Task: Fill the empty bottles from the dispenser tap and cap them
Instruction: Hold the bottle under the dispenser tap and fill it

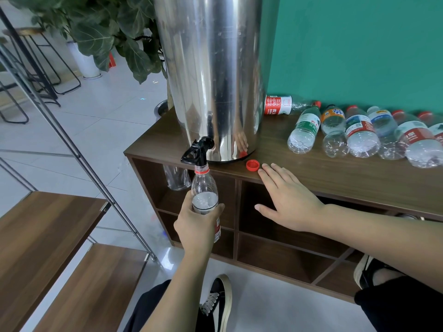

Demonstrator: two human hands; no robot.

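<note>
My left hand (195, 226) grips a clear plastic bottle (205, 191) upright, its open neck with a red ring directly under the black tap (197, 150) of the steel dispenser (213, 75). Water stands partway up the bottle. A loose red cap (252, 165) lies on the wooden cabinet top (311, 173) beside the dispenser base. My right hand (287, 198) is flat with straight fingers, the fingertips on the cabinet edge just right of the cap, holding nothing.
Several plastic bottles (359, 133) lie on their sides along the teal wall at the right. Another clear bottle (176, 177) stands in the cabinet's upper left cubby. A potted plant (107, 37) and stools stand at the back left; wooden shelves (40, 231) are at the left.
</note>
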